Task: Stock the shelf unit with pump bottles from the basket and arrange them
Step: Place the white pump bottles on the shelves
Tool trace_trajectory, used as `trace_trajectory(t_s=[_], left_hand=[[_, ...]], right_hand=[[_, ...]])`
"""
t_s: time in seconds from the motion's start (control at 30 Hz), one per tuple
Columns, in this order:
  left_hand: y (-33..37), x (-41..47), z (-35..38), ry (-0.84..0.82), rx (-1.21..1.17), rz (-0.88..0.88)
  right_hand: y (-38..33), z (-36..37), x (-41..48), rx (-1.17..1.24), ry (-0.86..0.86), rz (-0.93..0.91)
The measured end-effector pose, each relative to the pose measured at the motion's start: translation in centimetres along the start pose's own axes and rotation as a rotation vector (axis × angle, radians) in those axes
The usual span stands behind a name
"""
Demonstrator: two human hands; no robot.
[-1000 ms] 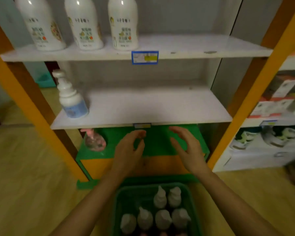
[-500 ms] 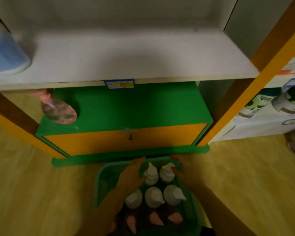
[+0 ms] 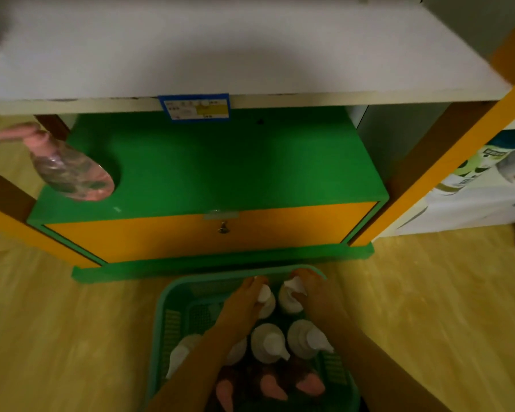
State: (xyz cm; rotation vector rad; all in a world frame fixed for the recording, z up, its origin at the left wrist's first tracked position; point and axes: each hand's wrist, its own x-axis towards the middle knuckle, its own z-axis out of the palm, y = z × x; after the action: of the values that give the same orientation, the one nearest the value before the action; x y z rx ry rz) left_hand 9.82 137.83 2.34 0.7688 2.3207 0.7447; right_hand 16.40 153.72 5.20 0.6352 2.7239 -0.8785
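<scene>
- A person's view looking down at a green basket (image 3: 161, 322) standing on a yellow wooden floor (image 3: 72, 322).
- The left grip (image 3: 244, 304) reaches into the basket's far end, its fingers curled round the top of a white pump bottle (image 3: 266, 300).
- The right grip (image 3: 318, 295), just beside the left one, is curled round the far side of a second white bottle (image 3: 290, 297); the two bottles stand touching between the grips.
- Behind the grips, nearer the person, three more white bottles (image 3: 268, 341) stand upright in the basket, then a row of pink pump tops (image 3: 269, 385).
- Just beyond the grips is a green cabinet (image 3: 220, 165) with an orange front.
- Far up and left of the left grip, a pink pump bottle (image 3: 69, 168) stands on the cabinet top.
- Above the cabinet is a white shelf (image 3: 250, 55), with a blue price tag (image 3: 194, 107) on its front edge.
</scene>
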Motion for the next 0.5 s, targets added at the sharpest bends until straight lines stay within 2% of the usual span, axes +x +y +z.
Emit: trace_trajectory(t_s=[0.1,0.23,0.5], left_hand=[[1.0,-1.4,-2.4,0.041,-0.053,0.031],[3.8,-4.4,-7.7,0.189,-0.154,0.127],[10.7,-12.0,-21.4,0.241,-0.216,0.259]], right_hand=[[-1.6,-2.8,-0.6,-0.059,0.007,-0.083],[-5.4,-7.8,-2.2,-0.192,-0.014,-0.197],[-15.8,-19.5,-9.4,-0.244,0.202,-0.498]])
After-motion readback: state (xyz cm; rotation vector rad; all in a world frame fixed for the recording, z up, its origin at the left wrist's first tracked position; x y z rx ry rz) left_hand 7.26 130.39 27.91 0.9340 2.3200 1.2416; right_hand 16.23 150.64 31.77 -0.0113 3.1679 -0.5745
